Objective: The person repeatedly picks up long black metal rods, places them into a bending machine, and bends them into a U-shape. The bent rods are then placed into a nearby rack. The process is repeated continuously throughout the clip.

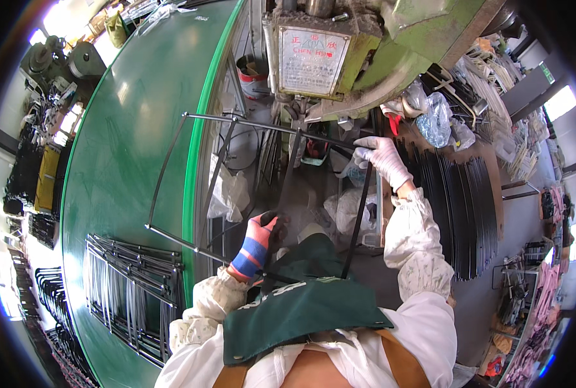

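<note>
A black metal tube frame [268, 125] with several crossbars is held up before me, between the bench and my body. My left hand [255, 245], in a striped orange and blue glove with dark fingertips, grips one of the middle crossbars. With a pale glove on, my right hand [384, 159] holds the far rail at its right end, where a crossbar joins it. The frame's left end reaches over the green bench [133, 131]. My green apron [307, 315] lies behind the near rail, whose right end is hard to make out.
A green press machine [365, 72] with a metal plate bearing writing stands ahead. Similar black frames [133, 291] are stacked on the bench. Many black tubes [455, 213] lie at my right, near plastic bags [433, 119]. A red and white bucket [251, 80] stands beside the machine.
</note>
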A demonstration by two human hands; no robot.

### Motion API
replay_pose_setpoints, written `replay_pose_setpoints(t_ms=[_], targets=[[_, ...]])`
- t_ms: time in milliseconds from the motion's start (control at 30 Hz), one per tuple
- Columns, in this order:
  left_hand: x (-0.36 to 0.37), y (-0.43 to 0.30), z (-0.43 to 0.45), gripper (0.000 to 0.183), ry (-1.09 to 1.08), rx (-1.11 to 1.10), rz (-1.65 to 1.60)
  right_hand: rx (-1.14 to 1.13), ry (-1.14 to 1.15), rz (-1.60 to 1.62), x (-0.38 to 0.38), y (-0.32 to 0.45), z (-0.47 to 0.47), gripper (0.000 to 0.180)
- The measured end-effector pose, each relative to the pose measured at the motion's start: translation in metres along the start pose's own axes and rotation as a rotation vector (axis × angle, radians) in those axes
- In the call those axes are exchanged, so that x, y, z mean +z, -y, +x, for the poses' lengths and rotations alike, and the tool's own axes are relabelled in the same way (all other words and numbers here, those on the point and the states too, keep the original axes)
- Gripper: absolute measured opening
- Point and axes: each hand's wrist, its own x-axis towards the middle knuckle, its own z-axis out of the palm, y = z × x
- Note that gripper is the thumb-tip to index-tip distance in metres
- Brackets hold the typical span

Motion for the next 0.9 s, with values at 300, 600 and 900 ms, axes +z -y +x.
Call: replay_pose_setpoints(t_ms=[300,600,900], targets=[[0.013,0.008,-0.006,0.018,-0.026,-0.083,0.022,0.107,-0.165,0.405,0.004,-0.020,0.009,0.017],[0.016,0.010,-0.007,0.019,0.008,-0.111,-0.061,0.120,-0.074,0.337,-0.007,-0.018,0.014,0.010],[-0.013,-0.001,-0.012,0.019,-0.221,0.268,0.156,-0.175,-0.106,0.310,0.024,-0.014,0.005,0.017]])
